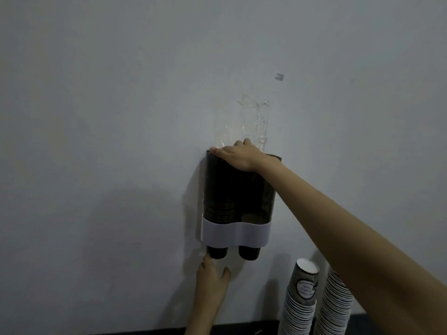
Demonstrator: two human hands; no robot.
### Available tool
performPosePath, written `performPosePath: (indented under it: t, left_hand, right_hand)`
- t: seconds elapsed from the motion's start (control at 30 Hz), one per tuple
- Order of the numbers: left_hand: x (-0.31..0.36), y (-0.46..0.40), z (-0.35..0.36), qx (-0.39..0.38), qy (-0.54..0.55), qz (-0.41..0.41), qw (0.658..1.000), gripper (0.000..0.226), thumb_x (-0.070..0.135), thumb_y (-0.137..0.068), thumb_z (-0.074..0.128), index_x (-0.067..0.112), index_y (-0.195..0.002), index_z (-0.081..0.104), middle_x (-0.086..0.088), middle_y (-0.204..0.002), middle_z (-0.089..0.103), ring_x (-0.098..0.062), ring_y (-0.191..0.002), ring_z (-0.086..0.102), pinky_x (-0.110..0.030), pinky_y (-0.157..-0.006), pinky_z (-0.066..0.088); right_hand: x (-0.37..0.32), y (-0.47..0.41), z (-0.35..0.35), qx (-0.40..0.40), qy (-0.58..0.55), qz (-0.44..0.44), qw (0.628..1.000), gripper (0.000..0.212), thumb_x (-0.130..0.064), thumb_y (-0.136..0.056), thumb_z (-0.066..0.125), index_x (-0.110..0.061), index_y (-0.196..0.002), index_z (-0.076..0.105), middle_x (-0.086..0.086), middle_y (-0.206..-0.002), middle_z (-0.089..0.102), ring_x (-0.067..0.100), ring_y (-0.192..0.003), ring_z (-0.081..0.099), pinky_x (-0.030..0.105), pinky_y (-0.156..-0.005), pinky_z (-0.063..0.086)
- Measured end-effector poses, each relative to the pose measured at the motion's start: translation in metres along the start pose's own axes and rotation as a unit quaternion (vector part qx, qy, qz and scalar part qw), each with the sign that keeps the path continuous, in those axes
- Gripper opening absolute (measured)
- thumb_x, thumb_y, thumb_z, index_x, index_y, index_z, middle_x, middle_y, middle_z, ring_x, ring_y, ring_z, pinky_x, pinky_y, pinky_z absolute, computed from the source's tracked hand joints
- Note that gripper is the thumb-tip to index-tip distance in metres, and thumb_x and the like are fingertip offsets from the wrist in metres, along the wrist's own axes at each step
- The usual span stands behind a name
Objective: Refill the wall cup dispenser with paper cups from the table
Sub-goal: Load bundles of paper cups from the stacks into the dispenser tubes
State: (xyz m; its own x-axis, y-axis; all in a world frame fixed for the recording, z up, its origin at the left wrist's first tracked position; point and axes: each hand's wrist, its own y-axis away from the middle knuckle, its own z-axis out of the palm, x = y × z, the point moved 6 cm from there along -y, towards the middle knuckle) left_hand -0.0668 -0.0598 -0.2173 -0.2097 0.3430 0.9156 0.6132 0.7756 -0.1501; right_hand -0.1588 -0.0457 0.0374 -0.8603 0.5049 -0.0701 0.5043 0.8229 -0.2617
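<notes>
Smoked dark plastic forms the wall cup dispenser [238, 189], the largest task item, mounted near centre frame with a white band [271, 234] across its lower front. Its left tube shows a short stack of cups low down; the right looks nearly bare, so by my reading the refill is barely begun. At five o'clock from it, two tall stacks of paper cups [300, 308] stand on the dark table [242, 329], apparently untouched.

The right hand [238, 155] lies across the dispenser's top edge at twelve o'clock, fingers straight and pressing, holding no cup. The left hand [212, 274] reaches up at six o'clock, fingers relaxed, fingertips touching the left protruding cup [219, 252].

The tinted wall hides the cup count, the table is mostly cut off, and clear tape above is hard to read.
</notes>
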Motion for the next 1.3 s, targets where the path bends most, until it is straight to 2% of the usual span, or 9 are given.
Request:
performPosePath:
  t: [0.2,0.43,0.6,0.77,0.9,1.03,1.13,1.2,1.3]
  left_hand:
    - [0.004,0.000,0.006,-0.002,0.024,0.019,1.000,0.059,0.012,-0.087,0.055,0.006,-0.138,0.026,-0.015,-0.138,0.041,-0.026,-0.128,0.041,-0.027,-0.099,0.035]
    - [0.003,-0.004,0.010,-0.004,0.017,0.017,1.000,0.059,0.013,-0.087,0.055,0.003,-0.138,0.028,-0.015,-0.137,0.044,-0.026,-0.125,0.043,-0.027,-0.101,0.035]
    - [0.001,-0.004,0.010,0.001,0.002,0.025,1.000,0.060,0.013,-0.086,0.056,0.004,-0.139,0.028,-0.014,-0.135,0.045,-0.025,-0.124,0.043,-0.031,-0.104,0.037]
    - [0.000,-0.006,0.010,-0.002,-0.008,0.023,1.000,0.059,0.014,-0.085,0.057,0.003,-0.137,0.030,-0.015,-0.133,0.047,-0.027,-0.123,0.044,-0.032,-0.103,0.038]
    - [-0.001,-0.007,0.012,0.000,-0.010,0.023,1.000,0.061,0.014,-0.085,0.058,0.003,-0.137,0.030,-0.015,-0.134,0.047,-0.027,-0.124,0.044,-0.033,-0.104,0.039]
    - [-0.001,-0.008,0.013,0.003,-0.011,0.029,1.000,0.063,0.013,-0.084,0.058,0.004,-0.139,0.028,-0.015,-0.135,0.046,-0.027,-0.124,0.044,-0.032,-0.105,0.038]
    - [-0.003,-0.009,0.013,0.001,-0.016,0.027,1.000,0.065,0.013,-0.084,0.058,0.004,-0.140,0.026,-0.014,-0.136,0.044,-0.027,-0.126,0.042,-0.031,-0.104,0.036]
    - [-0.004,-0.010,0.013,-0.001,-0.018,0.026,1.000,0.066,0.014,-0.085,0.058,0.005,-0.140,0.024,-0.014,-0.137,0.043,-0.027,-0.127,0.041,-0.031,-0.104,0.036]
    - [-0.004,-0.010,0.014,-0.002,-0.024,0.031,0.999,0.067,0.015,-0.085,0.057,0.005,-0.141,0.022,-0.014,-0.139,0.042,-0.027,-0.128,0.039,-0.032,-0.105,0.035]
  right_hand:
    - [-0.005,0.003,0.000,-0.005,-0.017,0.006,1.000,0.056,-0.054,-0.095,0.016,-0.031,-0.144,0.032,0.025,-0.149,0.026,0.040,-0.139,0.016,0.046,-0.113,0.017]
    - [-0.009,-0.001,-0.010,-0.016,-0.009,0.023,1.000,0.060,-0.049,-0.095,0.025,-0.005,-0.127,0.049,0.025,-0.142,0.039,0.039,-0.137,0.022,0.046,-0.109,0.024]
    - [-0.013,-0.001,-0.016,-0.025,0.023,0.028,0.999,0.057,-0.045,-0.096,0.026,-0.005,-0.134,0.040,0.023,-0.145,0.035,0.038,-0.139,0.018,0.046,-0.107,0.024]
    - [-0.010,-0.003,-0.019,-0.021,0.032,0.023,0.999,0.044,-0.038,-0.096,0.029,-0.006,-0.118,0.050,0.023,-0.140,0.041,0.038,-0.138,0.021,0.047,-0.107,0.025]
    - [-0.007,-0.005,-0.017,-0.018,0.007,0.025,1.000,0.049,-0.038,-0.095,0.030,-0.001,-0.120,0.050,0.025,-0.138,0.043,0.039,-0.135,0.025,0.048,-0.109,0.027]
    - [-0.003,0.004,-0.009,-0.037,-0.054,0.028,0.997,0.048,-0.035,-0.099,0.023,-0.002,-0.121,0.049,0.023,-0.135,0.045,0.038,-0.139,0.015,0.045,-0.106,0.023]
    - [-0.004,0.003,-0.005,-0.033,-0.051,0.007,0.998,0.045,-0.030,-0.101,0.017,-0.008,-0.097,0.055,0.023,-0.130,0.048,0.040,-0.131,0.026,0.045,-0.109,0.018]
    - [-0.003,-0.001,-0.007,0.015,-0.053,-0.020,0.998,0.043,-0.037,-0.098,0.024,-0.012,-0.081,0.055,0.021,-0.125,0.049,0.039,-0.126,0.031,0.048,-0.107,0.025]
    - [0.002,-0.001,-0.009,0.110,-0.090,-0.049,0.989,0.042,-0.039,-0.095,0.035,-0.012,-0.116,0.058,0.019,-0.128,0.047,0.035,-0.124,0.032,0.047,-0.105,0.031]
